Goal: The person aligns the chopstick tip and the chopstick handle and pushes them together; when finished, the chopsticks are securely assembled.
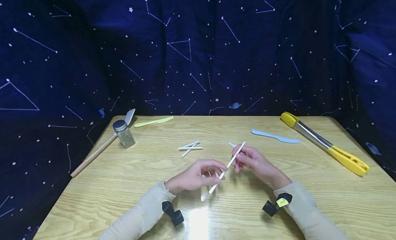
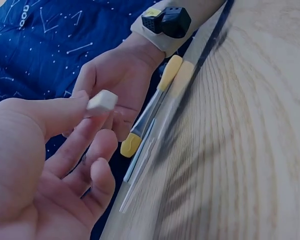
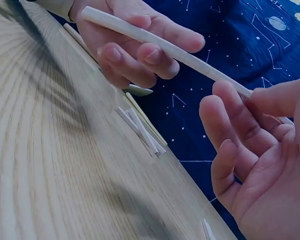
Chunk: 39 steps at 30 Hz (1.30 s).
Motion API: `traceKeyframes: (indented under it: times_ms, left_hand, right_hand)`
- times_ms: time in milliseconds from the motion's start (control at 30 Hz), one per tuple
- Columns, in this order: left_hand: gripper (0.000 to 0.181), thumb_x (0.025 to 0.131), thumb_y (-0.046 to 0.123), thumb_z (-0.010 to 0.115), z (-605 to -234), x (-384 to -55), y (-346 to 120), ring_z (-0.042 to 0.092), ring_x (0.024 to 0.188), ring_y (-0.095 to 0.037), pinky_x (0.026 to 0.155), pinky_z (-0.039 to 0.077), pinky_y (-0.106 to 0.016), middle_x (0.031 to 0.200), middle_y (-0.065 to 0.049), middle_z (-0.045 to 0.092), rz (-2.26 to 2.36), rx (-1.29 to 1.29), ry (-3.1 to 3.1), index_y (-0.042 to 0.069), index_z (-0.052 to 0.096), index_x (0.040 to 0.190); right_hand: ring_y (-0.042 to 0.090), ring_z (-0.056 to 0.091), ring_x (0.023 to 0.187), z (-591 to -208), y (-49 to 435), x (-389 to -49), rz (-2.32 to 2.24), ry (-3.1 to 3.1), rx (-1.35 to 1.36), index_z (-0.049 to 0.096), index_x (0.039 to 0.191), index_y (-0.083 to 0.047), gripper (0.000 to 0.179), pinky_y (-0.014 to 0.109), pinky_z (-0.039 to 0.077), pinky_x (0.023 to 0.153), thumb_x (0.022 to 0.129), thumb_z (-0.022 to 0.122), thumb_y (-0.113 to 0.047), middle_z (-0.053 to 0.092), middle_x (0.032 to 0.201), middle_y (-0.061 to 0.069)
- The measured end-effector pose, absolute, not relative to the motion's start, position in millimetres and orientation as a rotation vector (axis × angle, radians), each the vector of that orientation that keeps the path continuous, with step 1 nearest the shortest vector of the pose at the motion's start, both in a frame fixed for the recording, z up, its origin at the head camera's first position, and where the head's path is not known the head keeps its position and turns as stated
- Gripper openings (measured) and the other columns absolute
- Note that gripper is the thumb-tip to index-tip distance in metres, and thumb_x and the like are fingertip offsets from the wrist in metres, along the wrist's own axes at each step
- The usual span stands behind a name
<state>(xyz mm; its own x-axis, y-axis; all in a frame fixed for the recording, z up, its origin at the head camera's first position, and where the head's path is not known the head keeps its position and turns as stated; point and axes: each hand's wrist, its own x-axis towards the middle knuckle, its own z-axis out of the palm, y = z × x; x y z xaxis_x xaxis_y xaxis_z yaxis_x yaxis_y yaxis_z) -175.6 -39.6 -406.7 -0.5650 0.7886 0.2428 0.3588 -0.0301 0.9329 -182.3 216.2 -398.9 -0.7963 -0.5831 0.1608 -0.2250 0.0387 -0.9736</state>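
A pale wooden chopstick (image 1: 231,162) slants between both hands, raised over the table. My left hand (image 1: 198,174) pinches its lower, thicker end between thumb and fingers; the squared tip (image 2: 104,101) sticks out toward the left wrist camera. Higher up, my right hand (image 1: 255,162) pinches the chopstick near its thinner end, the other fingers loosely bent. Behind the left hand, several short white sticks (image 1: 190,148) lie crossed on the wood. More white sticks (image 1: 231,144) lie just beyond the right hand, partly hidden by it.
At the left a glass spice jar (image 1: 125,137) stands by a wooden-handled spatula (image 1: 96,154). A green knife (image 1: 153,122) lies along the back edge. A blue knife (image 1: 275,136) and yellow-ended tongs (image 1: 314,135) lie at right. Dark star-patterned cloth (image 1: 198,78) hangs behind the table (image 1: 148,154).
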Motion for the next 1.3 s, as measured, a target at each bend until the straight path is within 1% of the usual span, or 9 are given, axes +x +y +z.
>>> traceKeyframes:
  times_ms: [100, 267, 433, 567, 700, 867, 1000, 1133, 1300]
  left_hand:
    - [0.036, 0.089, -0.001, 0.063, -408.0, -175.4, -39.0, 0.059, 0.076, -0.003, 0.067, 0.050, -0.021, 0.100, -0.028, 0.064, 1.601, 1.219, 1.850, -0.008, 0.055, 0.123]
    - [0.035, 0.087, -0.004, 0.064, -410.8, -177.9, -44.4, 0.057, 0.066, -0.001, 0.061, 0.048, -0.019, 0.100, -0.027, 0.065, 1.610, 1.190, 1.874, -0.008, 0.058, 0.121]
    - [0.036, 0.087, -0.005, 0.064, -413.6, -185.0, -51.0, 0.061, 0.071, -0.003, 0.066, 0.052, -0.021, 0.100, -0.028, 0.064, 1.632, 1.148, 1.896, -0.009, 0.056, 0.122]
    - [0.036, 0.086, -0.007, 0.063, -412.8, -187.7, -56.8, 0.063, 0.073, -0.003, 0.070, 0.054, -0.022, 0.101, -0.031, 0.063, 1.682, 1.086, 1.922, -0.011, 0.055, 0.122]
    - [0.036, 0.085, -0.011, 0.063, -410.3, -193.4, -68.6, 0.061, 0.070, -0.002, 0.065, 0.050, -0.018, 0.099, -0.033, 0.062, 1.733, 1.051, 1.994, -0.013, 0.055, 0.119]
    - [0.037, 0.084, -0.009, 0.065, -405.6, -204.1, -84.4, 0.059, 0.064, -0.007, 0.058, 0.052, -0.022, 0.099, -0.030, 0.061, 1.752, 0.937, 2.081, -0.012, 0.056, 0.119]
    - [0.036, 0.083, -0.008, 0.067, -403.0, -211.6, -97.5, 0.058, 0.060, -0.006, 0.055, 0.053, -0.024, 0.096, -0.030, 0.061, 1.769, 0.886, 2.149, -0.011, 0.057, 0.118]
    - [0.034, 0.082, -0.009, 0.068, -405.7, -219.6, -113.0, 0.057, 0.063, -0.006, 0.054, 0.048, -0.020, 0.091, -0.029, 0.063, 1.779, 0.909, 2.239, -0.013, 0.057, 0.115]
    - [0.033, 0.082, -0.011, 0.067, -410.7, -226.7, -132.3, 0.059, 0.065, -0.007, 0.057, 0.050, -0.022, 0.086, -0.027, 0.063, 1.746, 0.920, 2.253, -0.015, 0.055, 0.112]
  right_hand:
    - [0.012, 0.062, 0.070, -398.6, 217.1, -180.2, -1.821, 2.049, -0.820, 0.050, 0.107, 0.003, 0.017, 0.027, 0.049, 0.068, 0.103, 0.040, -0.011, 0.062, 0.084, 0.003]
    - [0.015, 0.063, 0.071, -399.1, 217.9, -181.2, -1.801, 2.048, -0.825, 0.049, 0.111, 0.007, 0.020, 0.030, 0.053, 0.069, 0.101, 0.044, -0.010, 0.063, 0.087, 0.005]
    - [0.018, 0.063, 0.072, -401.7, 219.5, -184.6, -1.769, 2.081, -0.762, 0.042, 0.116, 0.013, 0.030, 0.031, 0.055, 0.071, 0.101, 0.046, -0.011, 0.063, 0.088, 0.009]
    - [0.019, 0.063, 0.072, -403.5, 223.0, -185.7, -1.752, 2.137, -0.709, 0.041, 0.123, 0.007, 0.029, 0.031, 0.055, 0.072, 0.101, 0.046, -0.012, 0.063, 0.088, 0.011]
    - [0.016, 0.062, 0.070, -404.5, 225.9, -187.2, -1.748, 2.203, -0.669, 0.038, 0.125, 0.008, 0.031, 0.029, 0.054, 0.069, 0.102, 0.044, -0.013, 0.062, 0.086, 0.012]
    - [0.013, 0.059, 0.069, -403.8, 228.6, -190.9, -1.746, 2.233, -0.622, 0.037, 0.126, 0.013, 0.036, 0.027, 0.052, 0.067, 0.103, 0.041, -0.016, 0.060, 0.085, 0.007]
    - [0.011, 0.058, 0.071, -403.6, 233.4, -194.7, -1.752, 2.243, -0.582, 0.038, 0.123, 0.013, 0.035, 0.028, 0.053, 0.068, 0.103, 0.042, -0.016, 0.059, 0.086, 0.008]
    - [0.009, 0.057, 0.071, -404.4, 242.8, -199.6, -1.745, 2.297, -0.537, 0.040, 0.120, 0.013, 0.033, 0.028, 0.054, 0.066, 0.103, 0.043, -0.015, 0.058, 0.086, 0.009]
    - [0.010, 0.056, 0.069, -406.3, 255.6, -205.1, -1.701, 2.397, -0.520, 0.043, 0.118, 0.013, 0.029, 0.027, 0.052, 0.064, 0.103, 0.043, -0.012, 0.059, 0.084, 0.007]
